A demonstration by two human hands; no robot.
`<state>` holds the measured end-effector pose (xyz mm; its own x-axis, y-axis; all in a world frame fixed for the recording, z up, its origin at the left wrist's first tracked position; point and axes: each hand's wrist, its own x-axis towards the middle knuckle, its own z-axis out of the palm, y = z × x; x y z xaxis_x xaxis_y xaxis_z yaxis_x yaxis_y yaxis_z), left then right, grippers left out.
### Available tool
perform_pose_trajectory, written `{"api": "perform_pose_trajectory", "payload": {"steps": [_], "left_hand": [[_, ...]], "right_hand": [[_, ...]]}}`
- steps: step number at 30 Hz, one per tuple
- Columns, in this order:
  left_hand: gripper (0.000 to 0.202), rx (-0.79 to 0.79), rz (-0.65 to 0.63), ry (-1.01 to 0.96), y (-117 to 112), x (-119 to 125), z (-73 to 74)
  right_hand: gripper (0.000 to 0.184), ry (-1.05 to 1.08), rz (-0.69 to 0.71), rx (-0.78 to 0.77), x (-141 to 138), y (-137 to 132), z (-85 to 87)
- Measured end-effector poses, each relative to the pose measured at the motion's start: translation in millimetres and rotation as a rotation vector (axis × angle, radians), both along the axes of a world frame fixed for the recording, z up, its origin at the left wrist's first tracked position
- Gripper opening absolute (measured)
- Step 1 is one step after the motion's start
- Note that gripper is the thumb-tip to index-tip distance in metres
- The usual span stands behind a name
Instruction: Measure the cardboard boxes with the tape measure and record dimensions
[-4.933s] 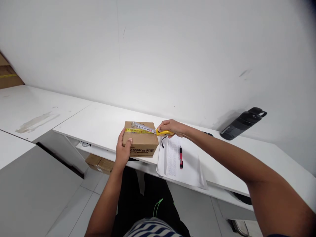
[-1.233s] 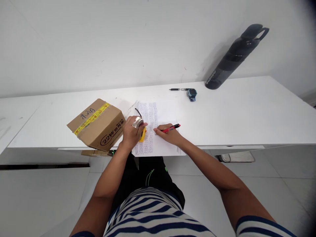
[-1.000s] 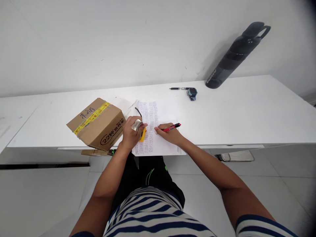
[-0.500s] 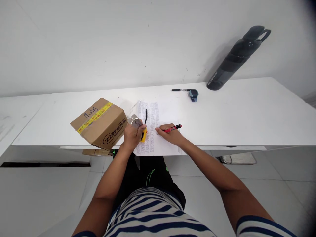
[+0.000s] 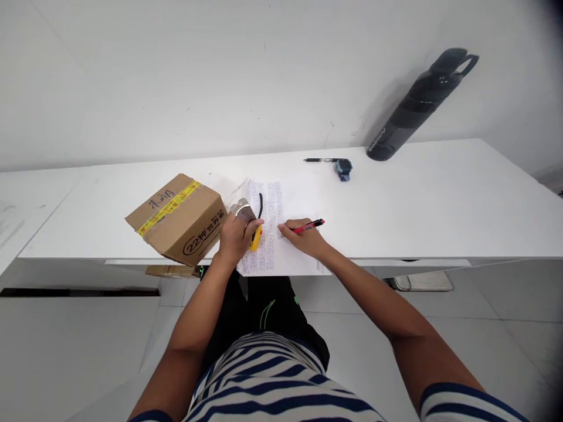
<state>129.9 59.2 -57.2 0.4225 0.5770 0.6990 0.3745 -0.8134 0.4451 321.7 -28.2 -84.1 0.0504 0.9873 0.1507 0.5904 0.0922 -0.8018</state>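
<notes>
My left hand [image 5: 234,237] is closed around a tape measure [image 5: 255,239] with a yellow body and a black wrist strap. A silver piece with dark print [image 5: 243,210] sticks out past the fingers; whether it belongs to the tape measure I cannot tell. Both lie over a sheet of paper [image 5: 303,202] with columns of dense handwriting on its left half. Pinched in my right hand [image 5: 303,237] is a red and black pen [image 5: 310,226], its tip end hidden by the fingers near the written columns.
Left of my hands stands a cardboard box [image 5: 176,217] with yellow tape. Behind the paper lie a black pen [image 5: 323,160] and a dark watch-like item [image 5: 343,169]. A tall dark bottle [image 5: 413,108] stands by the wall on the white desk [image 5: 417,205].
The silver piece in my left hand has tipped slightly to the right. My right hand stays on the paper with the pen, hardly moved.
</notes>
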Motion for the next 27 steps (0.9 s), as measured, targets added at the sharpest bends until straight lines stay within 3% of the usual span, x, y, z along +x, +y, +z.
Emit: {"api": "perform_pose_trajectory", "payload": {"steps": [11,22,24,27], "left_hand": [[0.035,0.042,-0.01,-0.016,0.9,2.2,-1.0],[0.025,0.024,0.028,0.025,-3.3,5.4,-0.4],[0.028,0.009,0.026,0.002,-6.8,2.2,-0.5],[0.029,-0.033,-0.015,-0.075,-13.8,-3.1,1.8]], "right_hand": [[0.043,0.024,-0.1,0.039,-1.8,-2.3,0.1],[0.042,0.066,-0.046,-0.014,-0.9,-4.3,-3.2],[0.038,0.053,-0.112,0.036,-3.9,-6.0,-4.6],[0.029,-0.022,-0.322,0.195,-5.4,-3.1,-10.1]]}}
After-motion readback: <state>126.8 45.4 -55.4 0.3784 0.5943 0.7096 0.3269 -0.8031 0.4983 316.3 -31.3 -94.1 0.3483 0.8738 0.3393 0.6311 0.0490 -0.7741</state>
